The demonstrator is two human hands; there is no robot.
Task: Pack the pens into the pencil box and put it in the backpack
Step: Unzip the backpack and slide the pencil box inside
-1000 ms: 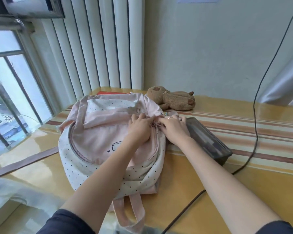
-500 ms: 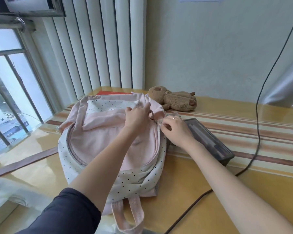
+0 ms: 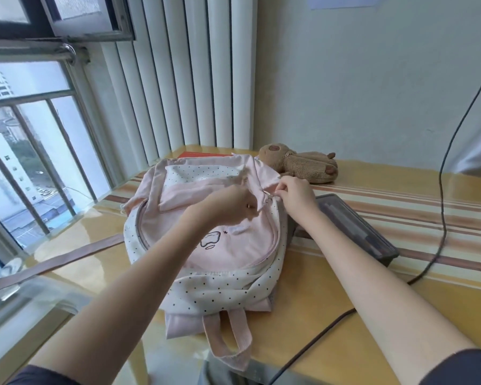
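The left hand (image 3: 228,207) is gripping a fold of the pink backpack (image 3: 206,245) near its top, fingers curled into the fabric, while the right hand (image 3: 295,190) is pinching at the zipper (image 3: 267,196) just beside it. The pencil box (image 3: 356,226) is lying closed on the table (image 3: 331,287), touching the bag's right side, pens apparently showing through its dark lid. Packing is looking finished; opening the bag and stowing the box are remaining.
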